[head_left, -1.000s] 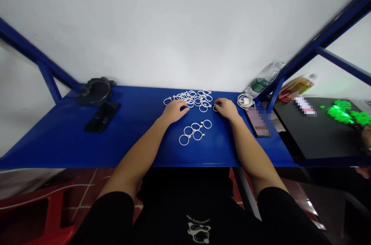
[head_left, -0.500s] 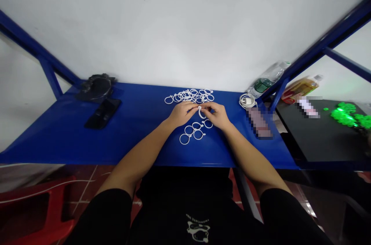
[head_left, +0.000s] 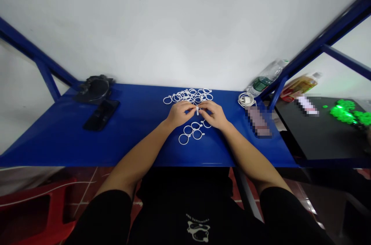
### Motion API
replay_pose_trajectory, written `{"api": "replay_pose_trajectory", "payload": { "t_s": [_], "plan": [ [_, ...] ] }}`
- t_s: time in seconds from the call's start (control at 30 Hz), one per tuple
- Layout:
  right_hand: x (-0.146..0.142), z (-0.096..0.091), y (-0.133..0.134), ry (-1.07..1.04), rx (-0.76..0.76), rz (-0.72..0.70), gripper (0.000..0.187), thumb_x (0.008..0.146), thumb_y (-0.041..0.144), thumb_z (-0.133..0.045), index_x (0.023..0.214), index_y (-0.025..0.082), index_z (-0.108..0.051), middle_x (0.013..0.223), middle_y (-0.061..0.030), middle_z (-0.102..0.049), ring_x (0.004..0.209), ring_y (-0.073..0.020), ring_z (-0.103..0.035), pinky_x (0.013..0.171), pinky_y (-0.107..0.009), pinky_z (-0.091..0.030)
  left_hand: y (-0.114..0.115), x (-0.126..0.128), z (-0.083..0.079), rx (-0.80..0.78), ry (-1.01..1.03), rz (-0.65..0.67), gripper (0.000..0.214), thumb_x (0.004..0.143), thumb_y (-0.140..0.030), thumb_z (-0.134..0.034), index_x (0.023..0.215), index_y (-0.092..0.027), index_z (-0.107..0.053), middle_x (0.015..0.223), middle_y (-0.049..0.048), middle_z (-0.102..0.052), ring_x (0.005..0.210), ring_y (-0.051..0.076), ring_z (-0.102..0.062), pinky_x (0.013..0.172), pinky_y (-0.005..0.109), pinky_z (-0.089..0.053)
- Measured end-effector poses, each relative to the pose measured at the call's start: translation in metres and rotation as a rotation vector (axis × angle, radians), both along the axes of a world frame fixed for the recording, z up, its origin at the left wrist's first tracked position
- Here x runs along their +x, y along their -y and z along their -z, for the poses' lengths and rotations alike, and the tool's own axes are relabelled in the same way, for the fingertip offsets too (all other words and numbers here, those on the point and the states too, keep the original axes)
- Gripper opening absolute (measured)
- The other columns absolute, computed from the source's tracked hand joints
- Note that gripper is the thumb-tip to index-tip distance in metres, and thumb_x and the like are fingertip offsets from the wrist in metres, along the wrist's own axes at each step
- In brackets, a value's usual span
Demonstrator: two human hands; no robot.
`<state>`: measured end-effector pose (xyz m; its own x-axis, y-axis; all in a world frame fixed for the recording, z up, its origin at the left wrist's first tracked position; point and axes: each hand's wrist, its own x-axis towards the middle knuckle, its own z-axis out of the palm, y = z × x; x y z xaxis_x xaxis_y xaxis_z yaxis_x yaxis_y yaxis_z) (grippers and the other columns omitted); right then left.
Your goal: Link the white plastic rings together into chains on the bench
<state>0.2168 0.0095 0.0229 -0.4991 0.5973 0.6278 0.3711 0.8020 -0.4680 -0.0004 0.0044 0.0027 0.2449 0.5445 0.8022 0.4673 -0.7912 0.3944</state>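
My left hand point(head_left: 178, 113) and my right hand point(head_left: 213, 114) meet above the blue table point(head_left: 139, 136), both pinching one small white plastic ring point(head_left: 197, 110) between the fingertips. Just behind the hands lies a loose pile of white rings point(head_left: 188, 96). In front of the hands a short chain of linked white rings point(head_left: 191, 133) rests flat on the table.
A dark phone point(head_left: 101, 114) and a black object point(head_left: 94, 87) lie at the left. At the right are a coiled white cable point(head_left: 245, 100), another phone point(head_left: 257, 123), two bottles point(head_left: 266, 77) and a black table point(head_left: 321, 136) with green pieces point(head_left: 349, 113). A red chair point(head_left: 34, 210) stands lower left.
Both hands came away from the pile towards each other, bringing a white ring up between them. They now pinch it closer together than half a second ago.
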Motion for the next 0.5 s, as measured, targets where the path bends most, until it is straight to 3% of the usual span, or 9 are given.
{"api": "replay_pose_trajectory", "payload": {
  "t_s": [0.33,0.5],
  "plan": [
    [-0.0049,0.0042,0.0026,0.019,0.072,0.057,0.018,0.104,0.032,-0.056,0.093,0.023,-0.068,0.093,-0.0078,-0.075,0.087,-0.0215,-0.071,0.079,-0.037,-0.058,0.0018,0.0045,0.0030,0.005,-0.046,-0.030,0.017,0.097,-0.023,-0.066,0.082,-0.020,-0.072,0.074,0.0012,-0.074,0.069,0.014,-0.070,0.068,0.030,-0.056],
    [-0.0055,0.0020,0.0042,0.034,0.012,0.087,0.022,0.105,0.037,-0.055,0.094,0.025,-0.070,0.096,-0.0073,-0.076,0.090,-0.0210,-0.071,0.081,-0.036,-0.058,0.0015,0.0023,0.0014,-0.015,-0.006,0.008,0.012,0.099,-0.026,-0.066,0.091,-0.021,-0.074,0.084,0.0029,-0.077,0.077,0.015,-0.072,0.074,0.032,-0.059]
  ]
}}
